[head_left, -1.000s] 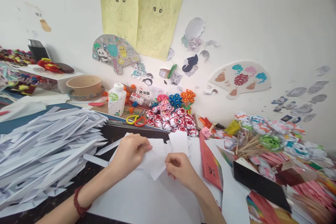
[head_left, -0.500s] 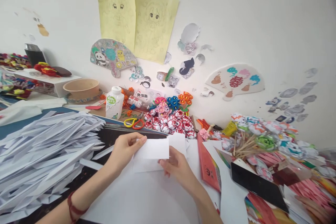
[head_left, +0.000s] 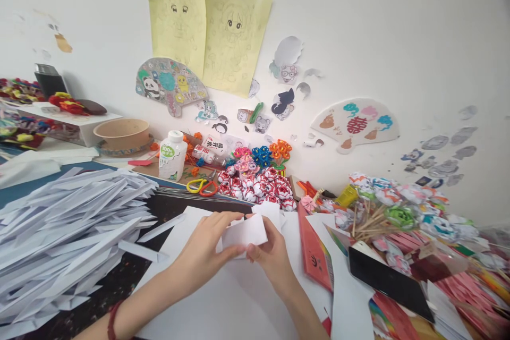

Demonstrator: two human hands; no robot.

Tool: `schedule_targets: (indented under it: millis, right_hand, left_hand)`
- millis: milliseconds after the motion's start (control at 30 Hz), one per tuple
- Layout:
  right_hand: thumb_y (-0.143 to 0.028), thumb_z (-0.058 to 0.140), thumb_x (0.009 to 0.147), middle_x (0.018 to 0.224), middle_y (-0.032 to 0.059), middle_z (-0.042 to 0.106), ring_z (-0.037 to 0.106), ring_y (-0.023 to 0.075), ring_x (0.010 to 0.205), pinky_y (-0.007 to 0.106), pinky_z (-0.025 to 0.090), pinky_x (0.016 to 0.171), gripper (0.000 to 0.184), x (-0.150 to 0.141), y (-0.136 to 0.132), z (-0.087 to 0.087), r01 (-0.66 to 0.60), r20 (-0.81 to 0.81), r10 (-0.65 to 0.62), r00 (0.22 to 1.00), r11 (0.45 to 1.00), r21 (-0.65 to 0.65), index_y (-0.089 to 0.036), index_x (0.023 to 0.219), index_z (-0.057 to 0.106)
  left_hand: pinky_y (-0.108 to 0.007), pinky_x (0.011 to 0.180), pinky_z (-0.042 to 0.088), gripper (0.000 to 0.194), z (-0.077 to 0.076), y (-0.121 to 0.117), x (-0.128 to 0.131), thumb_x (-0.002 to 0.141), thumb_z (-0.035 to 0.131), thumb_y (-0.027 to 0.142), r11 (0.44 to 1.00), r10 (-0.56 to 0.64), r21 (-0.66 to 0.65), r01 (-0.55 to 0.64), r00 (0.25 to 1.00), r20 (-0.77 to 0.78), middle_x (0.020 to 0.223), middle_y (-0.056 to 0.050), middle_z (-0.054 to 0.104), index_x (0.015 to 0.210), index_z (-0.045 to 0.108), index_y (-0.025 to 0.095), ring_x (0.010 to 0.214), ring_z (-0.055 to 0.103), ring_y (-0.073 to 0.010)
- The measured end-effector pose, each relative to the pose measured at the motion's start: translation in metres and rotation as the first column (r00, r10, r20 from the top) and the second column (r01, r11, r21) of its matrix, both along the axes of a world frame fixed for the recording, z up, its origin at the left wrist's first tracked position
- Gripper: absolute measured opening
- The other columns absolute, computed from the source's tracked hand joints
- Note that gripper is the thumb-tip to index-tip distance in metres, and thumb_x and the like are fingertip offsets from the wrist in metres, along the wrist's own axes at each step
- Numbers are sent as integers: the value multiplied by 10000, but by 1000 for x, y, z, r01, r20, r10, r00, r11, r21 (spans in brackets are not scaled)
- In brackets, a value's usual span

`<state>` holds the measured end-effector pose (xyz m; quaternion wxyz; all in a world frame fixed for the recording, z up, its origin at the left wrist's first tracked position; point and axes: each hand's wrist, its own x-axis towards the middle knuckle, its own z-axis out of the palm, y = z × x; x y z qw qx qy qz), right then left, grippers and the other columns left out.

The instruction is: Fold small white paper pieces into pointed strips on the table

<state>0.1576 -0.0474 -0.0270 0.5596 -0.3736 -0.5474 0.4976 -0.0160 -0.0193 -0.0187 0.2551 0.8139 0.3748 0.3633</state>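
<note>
A small white piece of paper (head_left: pixel 246 231) is held between my two hands, above large white sheets (head_left: pixel 223 297) lying on the dark table. My left hand (head_left: pixel 211 239) grips its left side, thumb along the lower edge and fingers over the top. At its right end, my right hand (head_left: pixel 269 247) pinches it with the thumb in front and the fingers behind. Other white slips (head_left: pixel 268 211) lie just beyond the hands. To the left is a big heap of folded white paper strips (head_left: pixel 75 234), with a few loose ones near my left forearm.
Scissors (head_left: pixel 202 186) and a white bottle (head_left: pixel 172 156) stand behind the hands. Red-and-white paper flowers (head_left: pixel 258 187) line the wall. On the right are a red packet (head_left: pixel 314 255), a black phone (head_left: pixel 388 281) and pink strips (head_left: pixel 464 295); another person's hand (head_left: pixel 478 319) shows at the edge.
My left hand has moved right and turned over the paper. The paper has tilted and shifted slightly right, and my right hand now pinches its right end.
</note>
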Motion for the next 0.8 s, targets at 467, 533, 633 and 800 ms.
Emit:
schedule_targets:
  millis: [467,533,633,800]
  right_hand:
    - [-443,724,671,796,30,610,494,98,532,207,411,462,553,8,3,-3,16,63,-14,998,999,-46,-174,1128,566]
    - [-422,675,729,850,44,623,514,108,559,216,427,485,475,7,1,2,50,94,-44,995,997,-63,-178,1124,579]
    - [-408,616,782,920,56,639,571,155,666,238,461,540,392,5,-2,9,107,116,-96,989,990,-96,-187,1105,605]
    - [-413,637,763,849,59,673,608,207,729,284,479,626,331,6,-2,5,144,118,-130,984,982,-123,-163,977,670]
  left_hand:
    - [-347,903,446,534,9,-2,0,764,638,398,936,-206,-256,243,965,163,1212,-41,586,1262,475,293,1034,562,-220]
    - [-347,914,442,460,14,-4,1,827,558,376,918,-246,-267,293,949,196,1233,-54,574,1269,477,277,1047,561,-212]
    - [-358,956,410,429,15,-6,1,845,527,345,926,-226,-260,273,954,197,1275,-56,544,1265,485,270,1109,527,-215]
    - [-307,842,455,306,10,-1,1,907,390,344,935,-143,-294,201,968,206,1056,-50,653,1084,605,218,951,590,-201]
